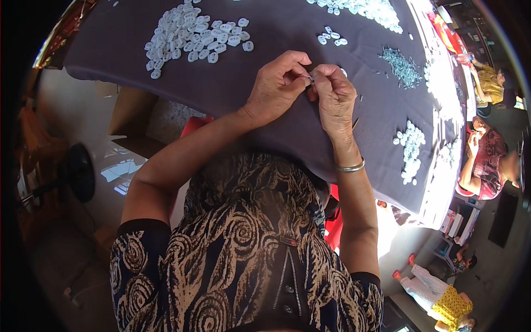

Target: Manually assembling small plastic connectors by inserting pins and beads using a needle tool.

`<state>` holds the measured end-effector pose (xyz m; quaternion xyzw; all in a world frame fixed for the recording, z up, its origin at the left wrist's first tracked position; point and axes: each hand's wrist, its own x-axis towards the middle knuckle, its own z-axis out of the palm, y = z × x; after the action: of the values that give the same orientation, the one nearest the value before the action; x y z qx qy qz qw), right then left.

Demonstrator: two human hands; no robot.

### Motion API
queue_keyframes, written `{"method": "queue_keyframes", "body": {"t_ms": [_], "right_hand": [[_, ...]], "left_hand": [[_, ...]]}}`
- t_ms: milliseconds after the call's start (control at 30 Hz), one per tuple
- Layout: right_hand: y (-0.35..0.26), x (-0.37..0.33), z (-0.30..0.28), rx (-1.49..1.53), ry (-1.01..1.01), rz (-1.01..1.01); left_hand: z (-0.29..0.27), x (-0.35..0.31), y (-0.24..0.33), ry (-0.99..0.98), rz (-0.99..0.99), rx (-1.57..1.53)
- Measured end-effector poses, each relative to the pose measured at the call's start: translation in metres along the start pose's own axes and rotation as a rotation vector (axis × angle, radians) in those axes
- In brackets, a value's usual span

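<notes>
Above the dark cloth-covered table [310, 133], my left hand [276, 88] and my right hand [335, 99] meet fingertip to fingertip. Both are closed in a pinch around a tiny pale piece [311, 79], mostly hidden by the fingers, so its kind does not show. A bangle [350, 167] circles my right wrist. To the left of my hands lies a loose heap of white rounded plastic pieces [193, 37] with small dark marks or holes. Beyond my right hand are several similar pieces [332, 36] in a small group.
On the right lie a pile of thin blue-green pins [402, 67] and a cluster of small white pieces [410, 148]. A larger white heap [370, 10] is at the far edge. Below the table, left, stands an open cardboard box [133, 119]. Another person [487, 160] sits at right.
</notes>
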<state>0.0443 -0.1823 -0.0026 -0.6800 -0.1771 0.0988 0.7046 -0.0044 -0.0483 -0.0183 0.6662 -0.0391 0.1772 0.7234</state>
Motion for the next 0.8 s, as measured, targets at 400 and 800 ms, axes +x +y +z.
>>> {"method": "queue_keyframes", "body": {"t_ms": [400,800], "right_hand": [[-0.0012,0.0019,0.0037,-0.004,-0.012,-0.003],[-0.0083,0.0018,0.0005,0.122,-0.037,0.09]], "left_hand": [[-0.0014,0.0013,0.0002,-0.015,0.001,0.005],[-0.0004,0.001,0.0025,0.006,-0.01,-0.003]]}}
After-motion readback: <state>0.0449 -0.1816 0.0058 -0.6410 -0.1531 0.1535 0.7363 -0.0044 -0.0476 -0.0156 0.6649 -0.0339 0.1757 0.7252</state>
